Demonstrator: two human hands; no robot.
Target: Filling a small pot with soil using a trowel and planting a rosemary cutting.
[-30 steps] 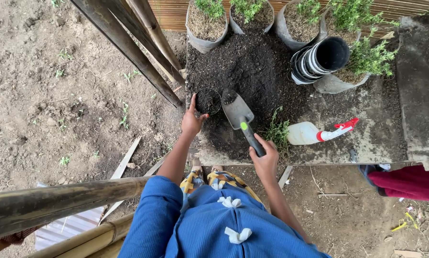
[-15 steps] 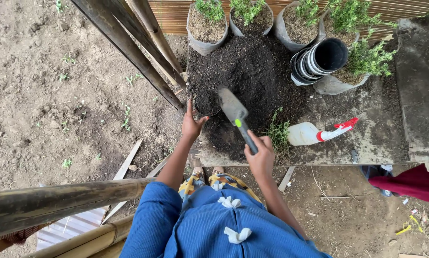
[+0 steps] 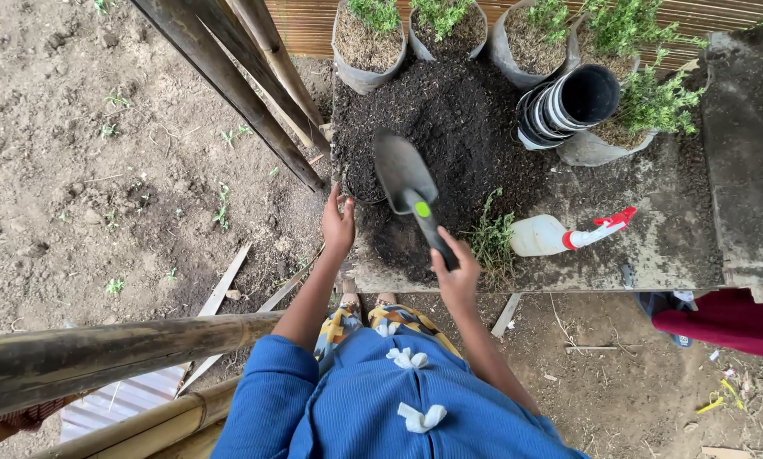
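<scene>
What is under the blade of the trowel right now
Under the trowel blade, held by the right hand, a small black pot shows only at its left edge. Its contents are covered; dark soil lies around.

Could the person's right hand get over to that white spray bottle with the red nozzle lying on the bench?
Probably yes. The spray bottle lies just to the side of the right hand, with only a small green sprig between. But that hand is gripping the trowel.

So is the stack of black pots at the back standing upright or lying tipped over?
Tipped over. The stack of black pots lies on its side on the table, its open mouth facing the camera and the nested rims fanned leftward.
</scene>
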